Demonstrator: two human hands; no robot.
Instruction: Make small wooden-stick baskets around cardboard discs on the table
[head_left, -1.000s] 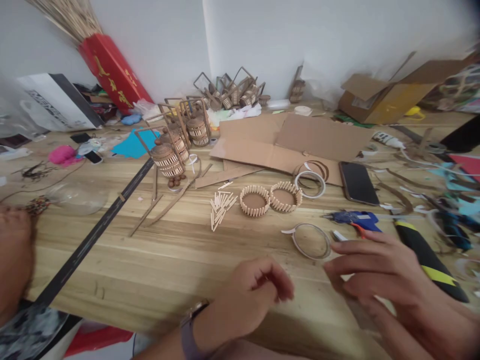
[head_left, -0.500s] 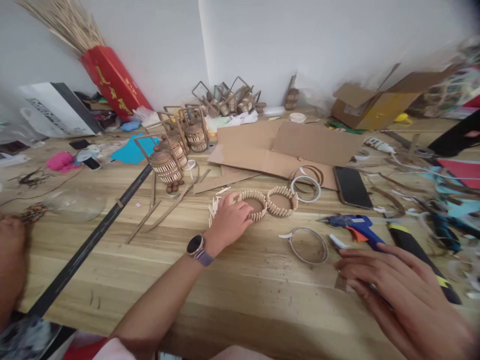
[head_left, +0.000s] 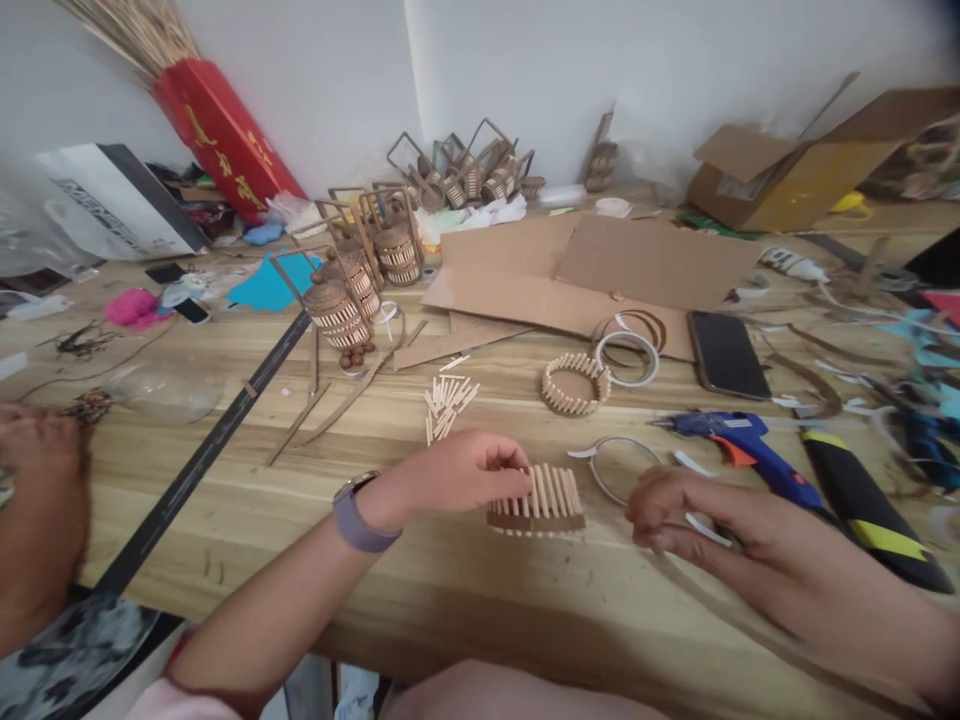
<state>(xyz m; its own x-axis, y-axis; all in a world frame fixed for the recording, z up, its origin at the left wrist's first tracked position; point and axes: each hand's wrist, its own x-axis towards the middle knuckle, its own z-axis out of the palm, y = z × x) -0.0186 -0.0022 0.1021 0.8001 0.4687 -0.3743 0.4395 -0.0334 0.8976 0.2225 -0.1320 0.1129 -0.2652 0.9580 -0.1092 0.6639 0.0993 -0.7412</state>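
Tipped on its side, a ring of small wooden sticks on a brown band is pinched at its left edge by my left hand. My right hand is closed, thumb against fingers, on a thin brown strip that trails toward the lower right. A second stick ring lies flat behind. Between my hands and a little farther back is a pale hoop with a white tab. Loose short sticks lie in a pile beyond my left hand.
A blue glue gun, a black and yellow tool and a phone lie to the right. Flat cardboard and small lidded baskets stand farther back. Another person's hand rests at the left edge.
My left hand has lifted one stick ring from beside the other, brought it nearer and tipped it up. My right hand has moved left, with the brown strip now showing in it.
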